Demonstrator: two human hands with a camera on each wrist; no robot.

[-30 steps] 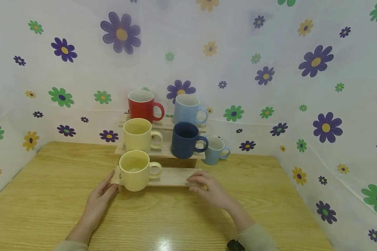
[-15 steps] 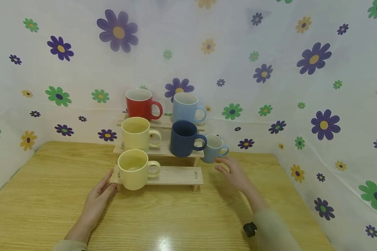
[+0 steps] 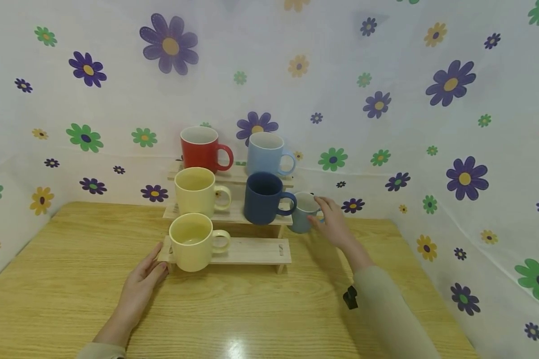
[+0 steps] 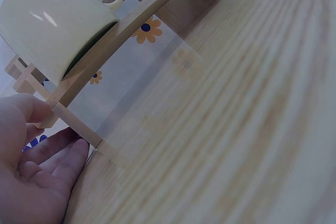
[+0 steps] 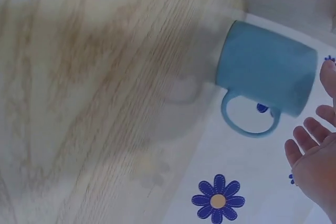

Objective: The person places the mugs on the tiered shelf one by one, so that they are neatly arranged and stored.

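Note:
My left hand (image 3: 139, 284) holds the left end of the lowest board of a three-step wooden mug rack (image 3: 253, 253). In the left wrist view its thumb lies at the board's end, with fingers bent about the leg. Beyond the rack's right side, a light blue mug (image 3: 301, 221) stands upright on the table. My right hand (image 3: 336, 227) is over its handle side, overlapping the handle from the head. Seen from the right wrist, the fingers (image 5: 310, 135) are spread near the rim of that blue mug (image 5: 265, 66), apart from its handle.
A yellow mug (image 3: 191, 249) is on the low step. Another yellow mug (image 3: 194, 197) and a dark blue mug (image 3: 261, 204) share the middle step. A red mug (image 3: 199, 152) and a light blue mug (image 3: 264, 157) stand on top. A flowered cloth (image 3: 269, 89) hangs behind.
My right hand has left the right end of the low board and moved right and back to the light blue mug on the table. The left hand has stayed at the rack.

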